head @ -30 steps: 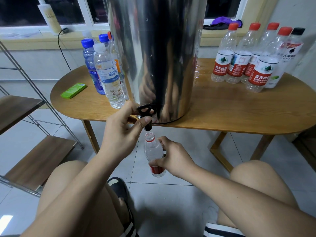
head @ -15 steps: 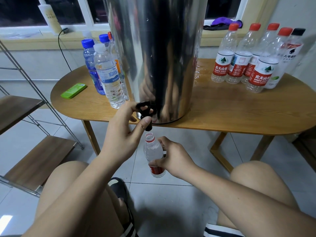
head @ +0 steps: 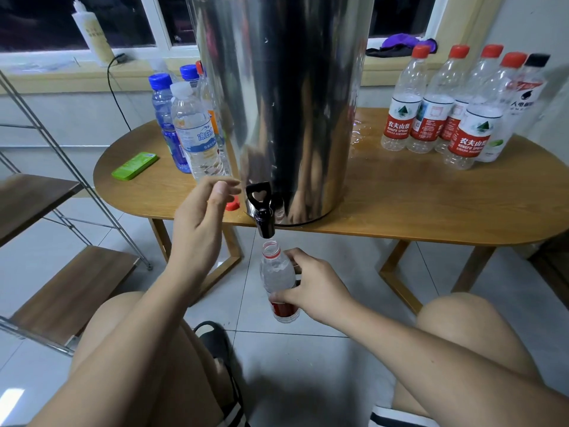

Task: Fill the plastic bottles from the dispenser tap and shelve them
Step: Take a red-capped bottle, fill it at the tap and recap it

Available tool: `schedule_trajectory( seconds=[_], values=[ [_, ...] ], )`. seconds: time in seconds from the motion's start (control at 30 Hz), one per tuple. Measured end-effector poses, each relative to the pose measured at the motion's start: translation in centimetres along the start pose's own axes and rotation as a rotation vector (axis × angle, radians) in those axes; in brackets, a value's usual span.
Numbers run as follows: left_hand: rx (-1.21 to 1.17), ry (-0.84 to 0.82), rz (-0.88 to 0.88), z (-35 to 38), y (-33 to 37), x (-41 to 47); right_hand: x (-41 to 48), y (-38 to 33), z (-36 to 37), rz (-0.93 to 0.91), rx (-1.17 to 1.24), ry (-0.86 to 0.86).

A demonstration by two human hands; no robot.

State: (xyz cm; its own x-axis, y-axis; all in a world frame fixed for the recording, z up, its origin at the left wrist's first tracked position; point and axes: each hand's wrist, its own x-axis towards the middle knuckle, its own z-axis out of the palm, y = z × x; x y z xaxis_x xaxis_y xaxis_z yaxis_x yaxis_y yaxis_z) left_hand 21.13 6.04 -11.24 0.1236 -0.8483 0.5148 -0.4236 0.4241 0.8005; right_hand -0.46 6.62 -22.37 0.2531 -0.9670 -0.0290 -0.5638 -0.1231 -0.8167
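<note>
Left: rack with wooden shelves, standing well apart from the tap. Table holds a green case, then a cluster of blue-capped and clear bottles touching the dispenser's left side. A loose red cap lies at the table edge, just beside the tap and partly hidden by the left hand. That hand hangs just left of the tap lever with fingers loose and slightly curled, holding nothing and off the lever. Steel dispenser sits mid-table with its black tap overhanging the edge. Wet patch on the table to its right, then five capped bottles in a group.

Bottle: clear, red label, uncapped, upright, mouth directly under the spout and just apart from it. Fill level is hard to read. The right hand grips it around the label, fingers wrapped.
</note>
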Motion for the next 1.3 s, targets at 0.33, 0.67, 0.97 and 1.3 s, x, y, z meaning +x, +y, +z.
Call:
schedule_trajectory(
  seconds=[0.33, 0.67, 0.97, 1.3],
  values=[
    [0.469, -0.031, -0.061, 0.0, -4.9, 4.0, -0.4, -0.4, -0.4, 0.001, -0.003, 0.009],
    [0.639, -0.148, -0.121, 0.4, -6.7, 4.9, -1.4, -1.0, -0.9, -0.001, 0.005, -0.008],
    [0.305, -0.140, -0.146, -2.0, -2.9, -0.5, -2.2, -1.0, -1.6, -0.017, -0.001, -0.032],
    [0.081, -0.359, -0.117, -1.5, -0.7, -4.9, -3.0, -1.3, -1.0, -0.064, -0.072, -0.040]
  ],
)
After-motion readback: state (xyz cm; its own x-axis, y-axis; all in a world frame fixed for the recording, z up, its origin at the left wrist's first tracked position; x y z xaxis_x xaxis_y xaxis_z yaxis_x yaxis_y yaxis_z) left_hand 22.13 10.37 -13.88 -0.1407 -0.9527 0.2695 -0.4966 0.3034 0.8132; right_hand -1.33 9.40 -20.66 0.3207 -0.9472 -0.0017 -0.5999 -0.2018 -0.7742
